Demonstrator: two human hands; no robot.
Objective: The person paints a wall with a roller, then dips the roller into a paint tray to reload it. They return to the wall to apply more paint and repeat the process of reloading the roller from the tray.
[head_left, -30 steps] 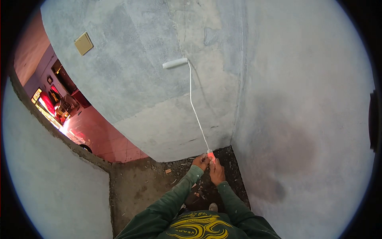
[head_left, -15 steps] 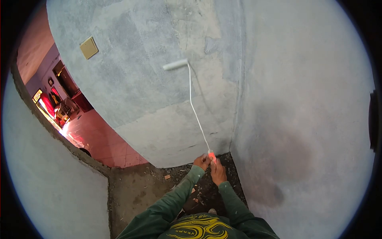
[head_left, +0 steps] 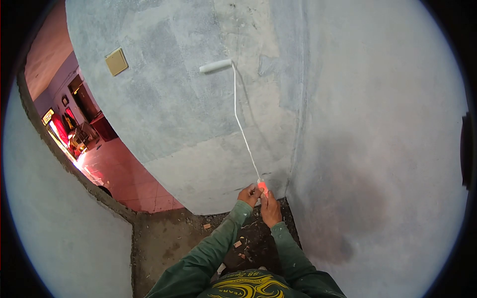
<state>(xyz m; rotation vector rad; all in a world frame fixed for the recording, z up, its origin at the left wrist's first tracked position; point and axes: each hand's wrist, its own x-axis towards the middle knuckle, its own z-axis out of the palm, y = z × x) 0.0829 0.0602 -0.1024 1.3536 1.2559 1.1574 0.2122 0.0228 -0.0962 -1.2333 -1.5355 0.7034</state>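
Observation:
A paint roller (head_left: pixel 215 66) with a pale sleeve, a long thin white rod and an orange handle reaches up the wall ahead. Its sleeve lies against or very close to the grey, patchily coated wall (head_left: pixel 184 109). My right hand (head_left: pixel 271 211) is wrapped round the lower part of the handle. Just left of it, my left hand (head_left: pixel 249 194) has its fingers closed at the handle's upper part; the exact contact is partly hidden. Both forearms are in green sleeves.
A beige switch plate (head_left: pixel 116 62) is on the wall at upper left. The right wall (head_left: pixel 377 124) meets it in a corner. Brick bits (head_left: pixel 237 244) and rubble lie on the dirt floor (head_left: pixel 164 243). An opening at left shows a room with a pink floor (head_left: pixel 119 174).
The roller sleeve has moved a little up the wall. Both hands have risen slightly with the handle, and the view has shifted a little.

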